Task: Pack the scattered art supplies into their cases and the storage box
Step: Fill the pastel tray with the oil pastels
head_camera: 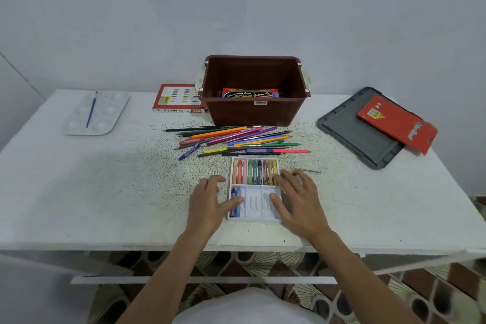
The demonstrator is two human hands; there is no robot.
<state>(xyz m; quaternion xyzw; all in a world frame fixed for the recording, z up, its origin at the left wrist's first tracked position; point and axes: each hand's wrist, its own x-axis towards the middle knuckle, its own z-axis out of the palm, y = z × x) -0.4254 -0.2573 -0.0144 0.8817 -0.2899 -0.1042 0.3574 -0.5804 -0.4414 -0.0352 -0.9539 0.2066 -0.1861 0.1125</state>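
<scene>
A white pastel tray (253, 205) lies near the table's front edge; its far row is full of oil pastels (254, 171) and its near row holds two bluish sticks at the left. My left hand (210, 200) rests beside the tray's left edge, thumb touching it. My right hand (294, 200) lies over the tray's right edge, fingers spread. Several coloured pencils (236, 139) are heaped beyond the tray. Behind them stands the brown storage box (253, 110) with a watercolour pack (249, 93) inside. The red oil pastels case (177, 98) lies left of the box.
A white paint palette (105, 116) with a blue brush (91, 109) sits at the far left. At the right a grey lid (349, 129) carries a red pencil case (397, 122). A single pale stick (309, 170) lies right of the tray.
</scene>
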